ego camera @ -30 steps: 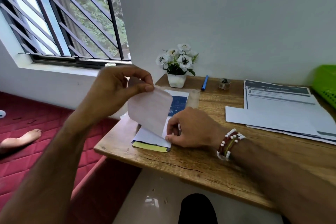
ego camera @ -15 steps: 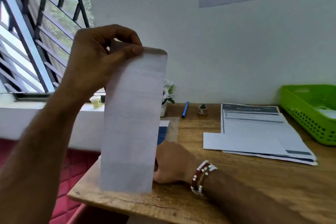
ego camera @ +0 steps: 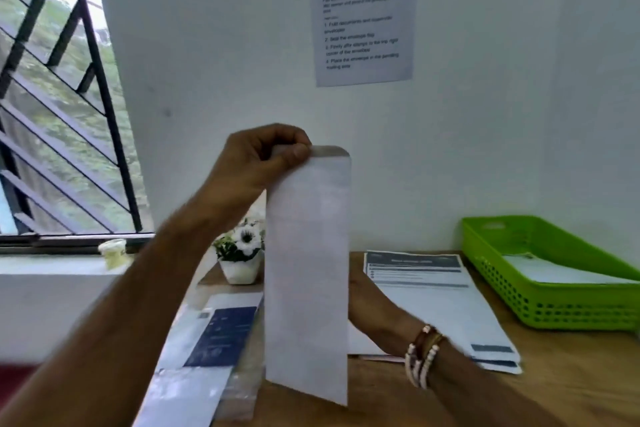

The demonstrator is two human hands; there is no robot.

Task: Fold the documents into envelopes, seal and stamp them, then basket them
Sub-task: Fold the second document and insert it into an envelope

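My left hand pinches the top flap end of a long white envelope and holds it upright above the wooden desk. My right hand, with a beaded bracelet on the wrist, is mostly hidden behind the envelope, low over the desk beside the documents. I cannot see its fingers. A packet of envelopes with a blue label lies on the desk at the left. The green basket stands at the right and holds white paper.
A small pot of white flowers stands at the back of the desk by the wall. An instruction sheet hangs on the wall. A barred window with a small jar on its sill is at the left.
My left hand pulled an envelope off the packet and raised it upright, then swung it right toward the desk's middle. My right hand left the packet and moved right. The view tilted up.
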